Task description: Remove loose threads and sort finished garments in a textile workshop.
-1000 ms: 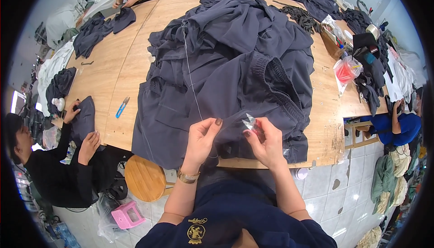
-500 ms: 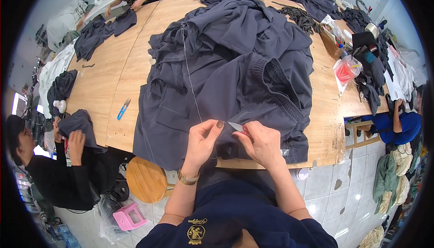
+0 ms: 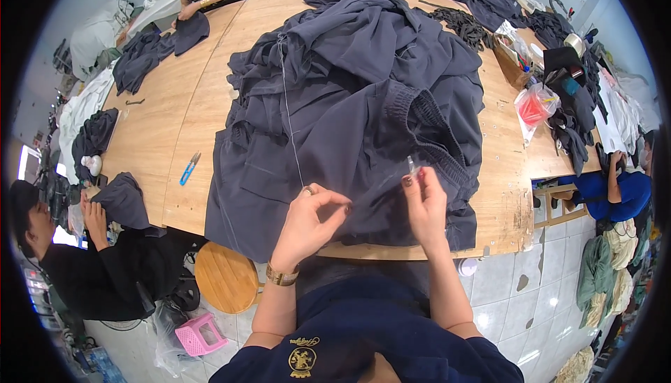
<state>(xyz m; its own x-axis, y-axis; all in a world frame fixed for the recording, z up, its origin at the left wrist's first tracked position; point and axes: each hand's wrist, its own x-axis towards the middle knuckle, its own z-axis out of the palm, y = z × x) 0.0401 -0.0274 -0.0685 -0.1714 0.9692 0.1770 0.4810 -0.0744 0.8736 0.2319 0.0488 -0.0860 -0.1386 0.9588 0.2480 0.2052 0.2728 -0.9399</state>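
Dark grey garments lie heaped on the table in front of me, and a gathered elastic waistband faces up at the right of the heap. My right hand is closed around small thread snips, whose pale metal tip points away from me. To its left, over the heap's near edge, my left hand has thumb and forefinger pinched together; whatever is between them is too small to make out. A long white thread runs down the cloth and meets the back of that hand.
Blue-handled snips lie on the wooden table left of the heap. A red-filled plastic bag and a brown box stand at the right. Co-workers handle grey cloth at the left and far side. A round stool stands below the table edge.
My hands have moved apart. The right, with the snips, went right and slightly away from me, tip now pointing up. The left turned, its fingers pointing right. The far co-worker's cloth is lower.
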